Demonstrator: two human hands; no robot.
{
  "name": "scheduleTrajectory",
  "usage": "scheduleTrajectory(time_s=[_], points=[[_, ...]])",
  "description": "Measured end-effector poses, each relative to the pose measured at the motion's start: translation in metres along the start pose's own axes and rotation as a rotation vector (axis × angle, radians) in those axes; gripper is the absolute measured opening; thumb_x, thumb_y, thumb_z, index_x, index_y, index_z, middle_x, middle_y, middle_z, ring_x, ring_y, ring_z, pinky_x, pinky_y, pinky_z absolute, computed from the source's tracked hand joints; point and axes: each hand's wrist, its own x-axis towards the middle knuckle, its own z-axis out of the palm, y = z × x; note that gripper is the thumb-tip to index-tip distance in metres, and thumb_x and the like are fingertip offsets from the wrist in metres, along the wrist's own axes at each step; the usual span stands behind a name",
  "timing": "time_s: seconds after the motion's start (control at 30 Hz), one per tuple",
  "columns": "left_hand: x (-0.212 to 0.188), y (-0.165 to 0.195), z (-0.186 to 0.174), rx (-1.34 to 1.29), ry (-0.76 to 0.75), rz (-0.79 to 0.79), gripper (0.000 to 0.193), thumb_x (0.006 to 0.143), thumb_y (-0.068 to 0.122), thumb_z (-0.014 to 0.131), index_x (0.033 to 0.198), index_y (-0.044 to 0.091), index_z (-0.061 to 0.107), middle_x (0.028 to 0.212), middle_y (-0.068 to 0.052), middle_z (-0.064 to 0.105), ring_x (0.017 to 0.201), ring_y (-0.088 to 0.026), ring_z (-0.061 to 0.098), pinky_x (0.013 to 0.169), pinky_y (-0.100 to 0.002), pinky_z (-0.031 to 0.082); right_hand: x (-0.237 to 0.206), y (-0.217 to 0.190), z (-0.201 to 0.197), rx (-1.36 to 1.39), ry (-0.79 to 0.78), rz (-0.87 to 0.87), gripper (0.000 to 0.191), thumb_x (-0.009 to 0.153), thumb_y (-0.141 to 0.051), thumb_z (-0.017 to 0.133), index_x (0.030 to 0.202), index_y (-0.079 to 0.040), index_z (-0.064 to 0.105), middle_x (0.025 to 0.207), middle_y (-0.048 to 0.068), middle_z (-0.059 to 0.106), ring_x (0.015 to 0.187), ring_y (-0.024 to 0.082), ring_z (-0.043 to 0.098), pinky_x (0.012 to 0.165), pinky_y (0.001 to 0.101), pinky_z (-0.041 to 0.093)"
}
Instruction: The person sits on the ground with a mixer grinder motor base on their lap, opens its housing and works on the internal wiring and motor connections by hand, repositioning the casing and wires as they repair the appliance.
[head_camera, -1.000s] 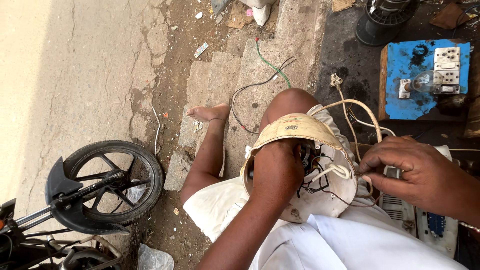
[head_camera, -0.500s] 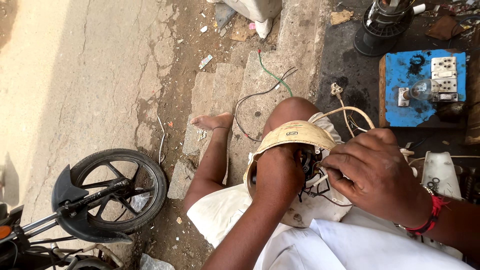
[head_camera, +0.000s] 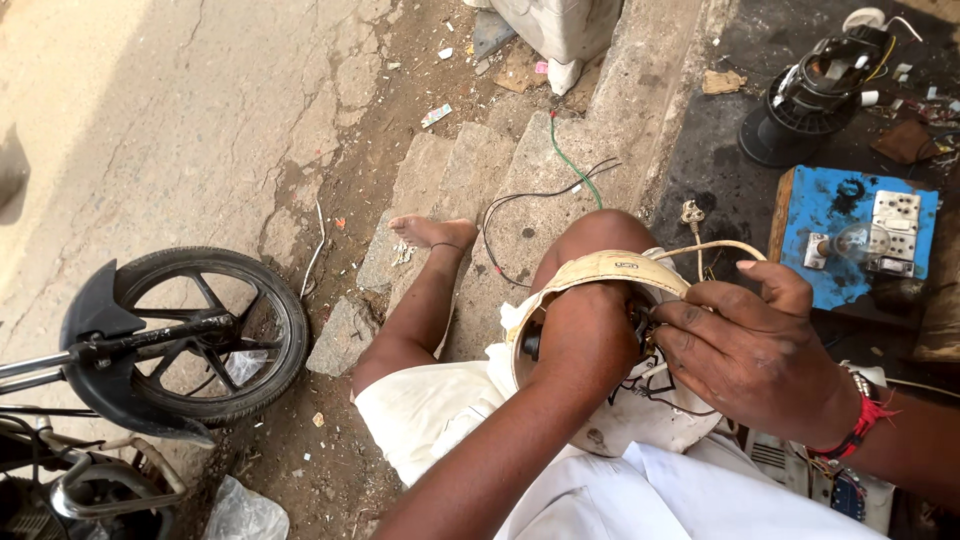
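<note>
The cream-coloured round housing (head_camera: 600, 275), an open shell with dark parts and thin wires inside, rests on the person's lap against the raised knee, tilted so its open face points up toward the camera. The left hand (head_camera: 585, 335) is pushed down into the opening, fingers curled out of sight inside, so whether it grips anything in there cannot be told. The right hand (head_camera: 750, 350) sits at the housing's right rim, fingers drawn together and bent onto the wiring at the edge (what exactly they pinch is hidden by the knuckles); a red thread band (head_camera: 865, 420) circles that wrist. A pale cord (head_camera: 715, 245) loops out from the rim past the right thumb. Black and green loose wires (head_camera: 545, 195) trail over the concrete steps (head_camera: 470, 170) beyond the knee, near the person's bare foot (head_camera: 430, 232). To the right, on the dark floor, lies a blue board (head_camera: 830, 215) carrying a white switch plate and a clear bulb, and farther back stands a black motor part (head_camera: 810, 95). At the left, a motorcycle front wheel (head_camera: 200, 335) stands on the dirt ground.
</note>
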Motion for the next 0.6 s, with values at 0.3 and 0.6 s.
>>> scheduleTrajectory(time_s=[0.3,0.6], points=[[0.004,-0.006,-0.003,-0.066,-0.029,-0.029,0.026,0.073,0.01,0.077,0.096,-0.002,0.073,0.09,-0.024,0.073,0.086,-0.04,0.072,0.075,-0.048,0.058,0.025,-0.002,0.001,-0.145,-0.165,-0.057,0.02,0.079,-0.018,0.073,0.096,-0.009,0.078,0.109,0.004,0.074,0.125,0.025,0.06,0.117,0.0646,0.017],[0.024,-0.019,0.003,-0.034,0.0,-0.027,0.017,0.08,0.012,0.069,0.09,0.001,0.076,0.09,-0.023,0.074,0.084,-0.038,0.075,0.075,-0.049,0.059,0.057,-0.004,0.007,-0.309,-0.307,-0.073,0.01,0.083,-0.019,0.068,0.085,-0.012,0.075,0.094,0.004,0.072,0.119,0.023,0.062,0.12,0.0603,0.019]])
